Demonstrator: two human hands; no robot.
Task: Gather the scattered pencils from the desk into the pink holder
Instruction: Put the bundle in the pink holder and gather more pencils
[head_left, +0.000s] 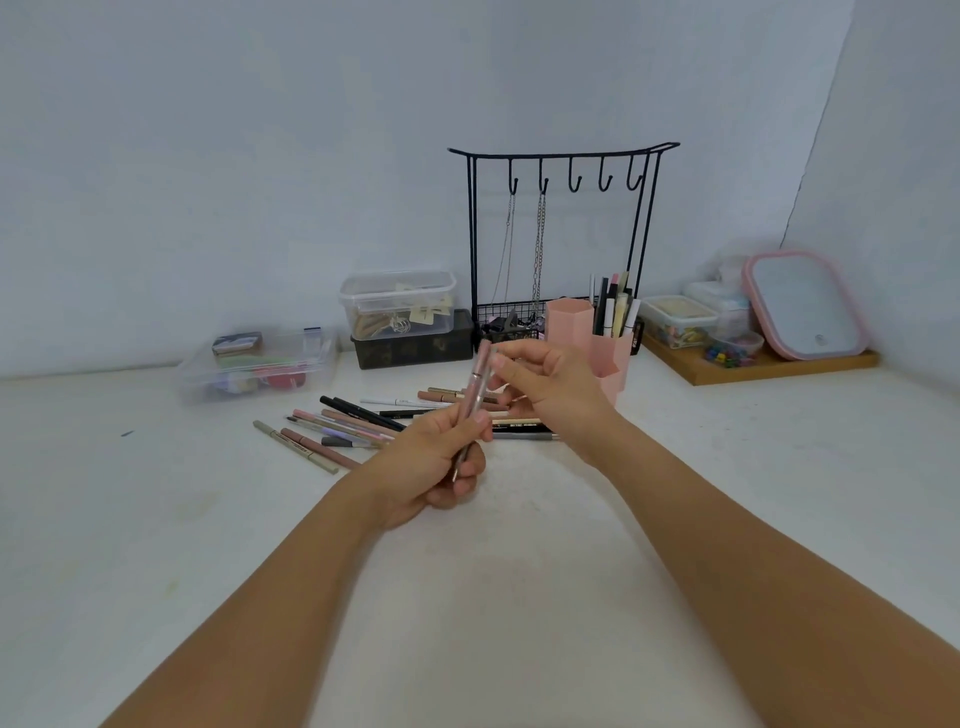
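Nearest the camera, two bare forearms reach forward over the white desk. Above the desk centre, the left hand is closed in a fist-like grip around the lower part of two pinkish pencils, held nearly upright with their tops tilted slightly right. The right hand, just to the right, has its thumb and forefinger pinched near the upper end of these pencils; whether it actually grips them or only touches cannot be determined.

Just beyond the hands, the scattered pencils lie flat in a loose fan, extending left and behind both hands. Many remain, so the task appears far from complete.

Farther right, the pink holder stands upright, partly hidden by the right hand. Its rear compartment already contains several pencils; the left compartment looks empty.

Recommended procedure for this step: align the pencil ends, transfer the pair fully to one hand, carry them to an open compartment and lower them vertically. Avoid striking the black hook stand directly behind the holder, and steady the holder if it tends to tip.
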